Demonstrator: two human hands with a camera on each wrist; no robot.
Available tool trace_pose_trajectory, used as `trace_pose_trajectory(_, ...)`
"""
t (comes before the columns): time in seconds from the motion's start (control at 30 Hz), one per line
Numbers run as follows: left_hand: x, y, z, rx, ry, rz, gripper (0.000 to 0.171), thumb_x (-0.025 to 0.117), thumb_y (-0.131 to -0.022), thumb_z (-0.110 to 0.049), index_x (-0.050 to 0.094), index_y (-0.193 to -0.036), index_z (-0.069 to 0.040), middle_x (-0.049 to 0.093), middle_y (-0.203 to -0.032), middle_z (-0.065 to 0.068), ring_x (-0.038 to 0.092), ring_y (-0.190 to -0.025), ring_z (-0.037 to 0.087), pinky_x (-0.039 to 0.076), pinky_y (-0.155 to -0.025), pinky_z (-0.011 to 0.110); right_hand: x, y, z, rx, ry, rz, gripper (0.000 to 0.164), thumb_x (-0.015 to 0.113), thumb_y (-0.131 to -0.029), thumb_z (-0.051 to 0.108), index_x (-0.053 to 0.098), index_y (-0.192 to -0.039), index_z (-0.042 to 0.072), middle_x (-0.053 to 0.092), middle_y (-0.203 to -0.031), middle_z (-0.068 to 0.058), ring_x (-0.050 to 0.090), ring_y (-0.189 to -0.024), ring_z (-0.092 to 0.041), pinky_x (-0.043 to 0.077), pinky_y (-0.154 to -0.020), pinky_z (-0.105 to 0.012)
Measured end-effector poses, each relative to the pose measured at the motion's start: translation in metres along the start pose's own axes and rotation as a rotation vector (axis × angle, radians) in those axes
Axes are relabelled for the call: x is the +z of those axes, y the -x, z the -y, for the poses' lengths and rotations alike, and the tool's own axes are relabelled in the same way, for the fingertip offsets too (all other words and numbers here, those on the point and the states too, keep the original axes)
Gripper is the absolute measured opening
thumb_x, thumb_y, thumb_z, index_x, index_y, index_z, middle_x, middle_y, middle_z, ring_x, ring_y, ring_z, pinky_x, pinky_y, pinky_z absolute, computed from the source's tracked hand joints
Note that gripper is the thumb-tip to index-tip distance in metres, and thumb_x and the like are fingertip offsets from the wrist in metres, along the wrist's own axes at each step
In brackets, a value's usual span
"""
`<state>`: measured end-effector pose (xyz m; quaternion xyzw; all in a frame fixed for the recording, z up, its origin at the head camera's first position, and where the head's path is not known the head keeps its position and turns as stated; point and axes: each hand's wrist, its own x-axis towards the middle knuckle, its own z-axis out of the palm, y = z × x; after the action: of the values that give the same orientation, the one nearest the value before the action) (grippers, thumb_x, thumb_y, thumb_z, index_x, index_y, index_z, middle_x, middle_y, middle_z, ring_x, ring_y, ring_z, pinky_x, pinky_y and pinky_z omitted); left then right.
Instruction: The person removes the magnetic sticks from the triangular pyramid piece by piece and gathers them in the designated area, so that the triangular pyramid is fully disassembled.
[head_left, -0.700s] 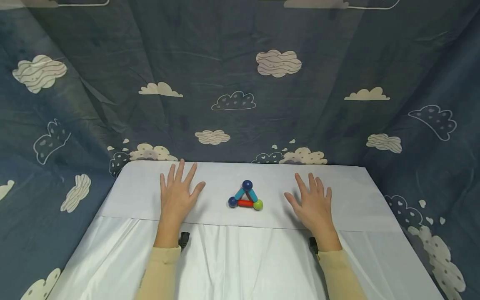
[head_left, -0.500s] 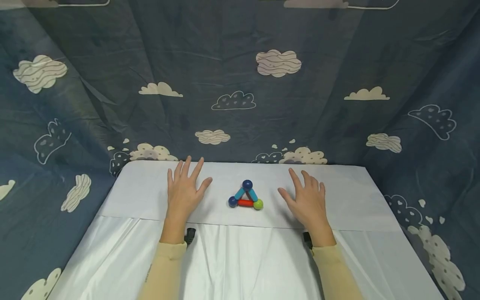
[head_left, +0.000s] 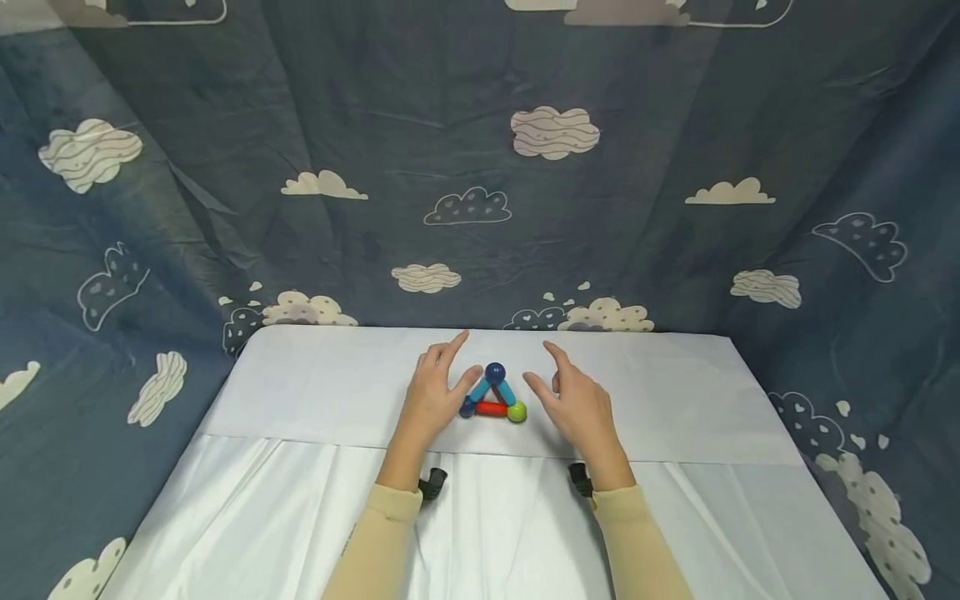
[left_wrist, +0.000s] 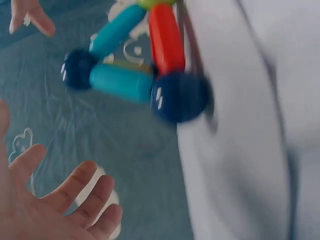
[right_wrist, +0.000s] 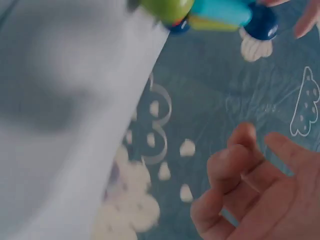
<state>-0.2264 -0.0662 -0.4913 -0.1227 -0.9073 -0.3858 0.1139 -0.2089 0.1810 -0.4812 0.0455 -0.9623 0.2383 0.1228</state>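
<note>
A toy frame of magnetic rods (head_left: pixel 492 409) and balls stands on the white table, with teal rods and a red rod joining a dark blue ball (head_left: pixel 495 372), another dark blue ball (left_wrist: pixel 181 97) and a green ball (head_left: pixel 517 412). A yellowish rod (right_wrist: pixel 212 24) shows partly behind. My left hand (head_left: pixel 429 400) is at its left side, fingers spread; the left wrist view shows a gap between hand and toy. To the right of it, my right hand (head_left: pixel 583 408) holds nothing, its thumb and index finger extended toward the toy and the other fingers bent loosely.
White cloth covers the table (head_left: pixel 675 392). A dark blue curtain (head_left: pixel 480 250) with cloud prints hangs behind it and along both sides. Dark wrist cameras (head_left: pixel 432 483) sit at the inner side of both wrists.
Both hands have moved inward from either side, the left to the right and the right to the left, closer to the toy. The toy has stayed in place.
</note>
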Motion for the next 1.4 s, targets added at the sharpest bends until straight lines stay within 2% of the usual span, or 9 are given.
trace_pose_trajectory(0.1, 0.015, 0.000, -0.001, -0.033, 0.122, 0.049, 0.066, 0.059, -0.104, -0.058, 0.040, -0.164, -0.037, 0.060, -0.142, 0.012, 0.058, -0.130, 0.031, 0.052, -0.107, 0.057, 0.009, 0.001, 0.005, 0.041, -0.179, 0.077, 0.067, 0.060, -0.104, 0.057, 0.046, -0.158, 0.020, 0.066, -0.077, -0.005, 0.051, -0.057, -0.017, 0.039, -0.056, -0.032)
trace_pose_trajectory(0.27, 0.032, 0.000, -0.002, -0.062, 0.252, 0.096, 0.063, 0.064, -0.104, -0.050, 0.044, -0.162, -0.034, 0.067, -0.130, 0.013, 0.067, -0.118, 0.031, 0.056, -0.099, 0.054, 0.026, 0.001, 0.008, 0.134, -0.534, 0.218, 0.058, 0.064, -0.107, 0.037, 0.044, -0.158, 0.019, 0.069, -0.076, -0.018, 0.052, -0.054, -0.020, 0.042, -0.055, -0.029)
trace_pose_trajectory(0.37, 0.038, 0.001, -0.003, -0.065, 0.288, 0.105, 0.061, 0.067, -0.104, -0.045, 0.046, -0.160, -0.033, 0.070, -0.126, 0.011, 0.069, -0.112, 0.030, 0.058, -0.096, 0.050, 0.034, 0.001, 0.009, 0.186, -0.671, 0.280, 0.056, 0.063, -0.108, 0.031, 0.044, -0.158, 0.016, 0.070, -0.076, -0.019, 0.056, -0.049, -0.020, 0.043, -0.050, -0.027)
trace_pose_trajectory(0.43, 0.041, 0.001, -0.002, -0.066, 0.303, 0.109, 0.061, 0.069, -0.103, -0.043, 0.047, -0.159, -0.033, 0.071, -0.126, 0.011, 0.069, -0.111, 0.030, 0.058, -0.096, 0.050, 0.038, 0.002, 0.010, 0.205, -0.717, 0.299, 0.054, 0.063, -0.108, 0.029, 0.046, -0.157, 0.015, 0.071, -0.076, -0.017, 0.056, -0.047, -0.019, 0.042, -0.048, -0.025)
trace_pose_trajectory(0.67, 0.048, 0.004, 0.001, -0.098, 0.342, 0.106, 0.059, 0.072, -0.101, -0.042, 0.053, -0.156, -0.029, 0.073, -0.122, 0.010, 0.071, -0.111, 0.029, 0.058, -0.097, 0.051, 0.052, 0.006, 0.015, 0.227, -0.778, 0.310, 0.046, 0.065, -0.107, 0.025, 0.053, -0.149, 0.014, 0.068, -0.068, -0.009, 0.054, -0.044, -0.014, 0.041, -0.045, -0.023)
trace_pose_trajectory(0.87, 0.051, 0.005, 0.002, -0.105, 0.358, 0.114, 0.051, 0.074, -0.099, -0.044, 0.062, -0.147, -0.031, 0.074, -0.113, 0.004, 0.069, -0.100, 0.018, 0.057, -0.090, 0.041, 0.056, 0.009, 0.021, 0.214, -0.722, 0.263, 0.036, 0.066, -0.106, 0.028, 0.060, -0.136, 0.008, 0.066, -0.060, -0.002, 0.052, -0.039, -0.012, 0.039, -0.044, -0.023)
trace_pose_trajectory(1.0, 0.050, 0.007, 0.001, -0.097, 0.350, 0.128, 0.044, 0.074, -0.098, -0.046, 0.068, -0.138, -0.029, 0.075, -0.105, 0.002, 0.065, -0.091, 0.014, 0.054, -0.086, 0.037, 0.054, 0.011, 0.023, 0.203, -0.686, 0.246, 0.031, 0.067, -0.105, 0.025, 0.062, -0.130, 0.006, 0.065, -0.057, -0.003, 0.051, -0.037, -0.014, 0.036, -0.043, -0.024)
trace_pose_trajectory(1.23, 0.046, 0.011, 0.003, -0.123, 0.370, 0.137, 0.039, 0.076, -0.097, -0.044, 0.071, -0.133, -0.029, 0.074, -0.105, 0.003, 0.063, -0.090, 0.013, 0.053, -0.089, 0.037, 0.054, 0.013, 0.025, 0.171, -0.668, 0.271, 0.033, 0.067, -0.106, 0.030, 0.062, -0.128, 0.006, 0.065, -0.056, -0.003, 0.050, -0.037, -0.014, 0.035, -0.043, -0.024)
trace_pose_trajectory(1.4, 0.046, 0.012, 0.005, -0.167, 0.439, 0.133, 0.039, 0.074, -0.099, -0.042, 0.070, -0.134, -0.026, 0.068, -0.102, 0.001, 0.058, -0.087, 0.012, 0.049, -0.082, 0.030, 0.056, 0.014, 0.021, 0.182, -0.696, 0.292, 0.028, 0.067, -0.106, 0.032, 0.063, -0.122, 0.010, 0.064, -0.055, 0.000, 0.049, -0.036, -0.012, 0.035, -0.043, -0.025)
